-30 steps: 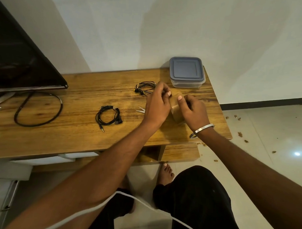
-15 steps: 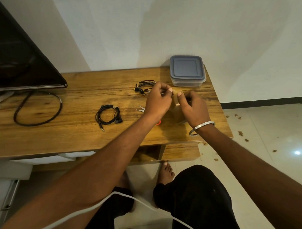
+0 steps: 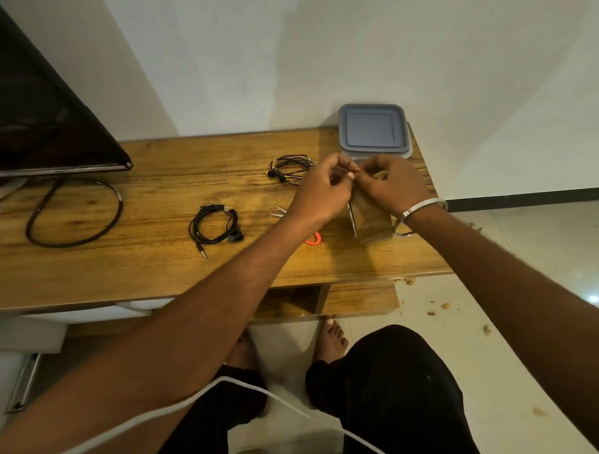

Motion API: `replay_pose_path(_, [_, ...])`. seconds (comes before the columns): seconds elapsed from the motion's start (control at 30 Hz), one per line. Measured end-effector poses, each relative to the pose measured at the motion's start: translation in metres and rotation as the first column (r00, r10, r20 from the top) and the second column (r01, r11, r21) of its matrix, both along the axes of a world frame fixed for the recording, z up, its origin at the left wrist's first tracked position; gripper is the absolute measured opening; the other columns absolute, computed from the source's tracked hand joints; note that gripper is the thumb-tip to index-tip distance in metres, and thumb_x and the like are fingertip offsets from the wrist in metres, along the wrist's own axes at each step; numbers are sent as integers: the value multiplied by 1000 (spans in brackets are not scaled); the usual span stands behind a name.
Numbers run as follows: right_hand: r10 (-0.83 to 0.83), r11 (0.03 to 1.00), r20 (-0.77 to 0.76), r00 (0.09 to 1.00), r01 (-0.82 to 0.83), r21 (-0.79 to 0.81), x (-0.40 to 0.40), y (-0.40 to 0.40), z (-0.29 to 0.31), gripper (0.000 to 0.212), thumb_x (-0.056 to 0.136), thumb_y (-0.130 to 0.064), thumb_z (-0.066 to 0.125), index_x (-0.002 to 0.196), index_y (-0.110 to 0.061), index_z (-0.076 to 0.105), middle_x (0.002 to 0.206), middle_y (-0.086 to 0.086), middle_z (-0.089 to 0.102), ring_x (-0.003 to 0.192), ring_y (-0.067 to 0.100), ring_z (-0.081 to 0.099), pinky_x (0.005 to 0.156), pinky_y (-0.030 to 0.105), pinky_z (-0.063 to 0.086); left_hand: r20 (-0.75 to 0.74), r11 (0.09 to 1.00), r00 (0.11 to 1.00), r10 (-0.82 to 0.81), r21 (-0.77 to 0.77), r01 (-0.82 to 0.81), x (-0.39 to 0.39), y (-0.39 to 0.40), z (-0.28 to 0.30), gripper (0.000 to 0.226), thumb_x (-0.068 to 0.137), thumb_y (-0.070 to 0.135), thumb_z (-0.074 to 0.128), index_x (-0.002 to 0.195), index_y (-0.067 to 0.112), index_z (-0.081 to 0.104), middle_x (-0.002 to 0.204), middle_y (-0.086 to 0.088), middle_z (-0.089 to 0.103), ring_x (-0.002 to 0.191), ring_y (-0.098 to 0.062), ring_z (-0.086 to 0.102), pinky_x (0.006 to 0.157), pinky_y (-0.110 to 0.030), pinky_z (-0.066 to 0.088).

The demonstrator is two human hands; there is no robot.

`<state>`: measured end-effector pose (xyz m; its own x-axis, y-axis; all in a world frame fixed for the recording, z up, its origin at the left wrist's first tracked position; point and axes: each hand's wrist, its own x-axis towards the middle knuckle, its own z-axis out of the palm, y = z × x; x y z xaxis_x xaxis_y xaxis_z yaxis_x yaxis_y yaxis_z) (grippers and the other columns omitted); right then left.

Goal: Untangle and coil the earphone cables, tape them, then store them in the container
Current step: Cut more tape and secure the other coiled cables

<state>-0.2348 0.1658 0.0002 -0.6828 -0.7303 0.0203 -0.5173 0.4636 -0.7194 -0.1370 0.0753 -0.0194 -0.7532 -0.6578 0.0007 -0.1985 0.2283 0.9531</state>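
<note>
While left hand (image 3: 321,193) and right hand (image 3: 391,186) apparently pinch brown tape roll's (image 3: 373,222) end: peel slowly, keeping strip taut.

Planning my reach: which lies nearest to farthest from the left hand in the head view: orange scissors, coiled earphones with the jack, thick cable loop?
From the left hand:
1. Orange scissors, just below it.
2. Coiled earphones, further left.
3. Thick cable loop, far left by the screen.

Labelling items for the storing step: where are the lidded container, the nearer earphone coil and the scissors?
container (image 3: 372,131), head view, centre of its grey lid
nearer earphone coil (image 3: 214,225), head view, the looped black cable
scissors (image 3: 314,239), head view, orange handle
</note>
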Motion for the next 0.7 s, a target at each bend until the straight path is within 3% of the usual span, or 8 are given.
replay_pose_path(0.07, [-10,1000,16,1000,9,21,-5,1,3,27,88,-28,61,110,-13,66,96,-5,61,87,6,53,66,11,37,8,1000,1000,-28,13,28,0,0,0,17,89,3,53,102,11,62,91,1,63,82,-8,59,66,-15,47])
replay_pose_path(0.13, [-5,1000,18,1000,4,30,-8,2,3,26,87,-30,63,108,-14,67,93,-7,60,85,6,54,63,8,35,3,999,999,-33,25,33,0,1,0,21,89,0,52,105,9,61,93,2,63,84,-7,58,65,-12,44])
replay_pose_path(0.3, [49,998,108,993,-51,22,-12,7,7,24,88,-28,63,106,-13,68,93,-1,63,84,10,57,74,25,47,-8,998,999,-41,54,41,1,2,3,20,89,1,51,97,17,60,94,4,64,89,-10,59,76,-28,51])
replay_pose_path(0.53, [39,999,41,998,-40,23,-14,4,9,19,89,-25,62,101,-12,69,85,-3,61,69,-2,50,59,10,37,14,990,1000,-23,137,21,-1,1,-1,23,90,8,56,113,14,56,103,-4,65,93,-13,61,76,-30,49])
replay_pose_path(0.63, [18,1000,25,1000,-18,5,-12,4,7,17,89,-24,61,99,-13,69,84,-6,61,69,-6,50,58,7,34,-50,971,993,-107,211,115,4,5,-4,52,87,16,68,127,20,35,105,1,63,111,-17,61,93,-29,50])
replay_pose_path(0.7, [4,1000,13,1000,-4,-15,-10,5,6,16,89,-24,61,99,-14,69,85,-6,62,69,-5,51,58,5,33,-97,971,983,-156,168,171,7,6,-5,58,85,15,71,124,22,30,107,0,61,117,-21,58,103,-34,47])
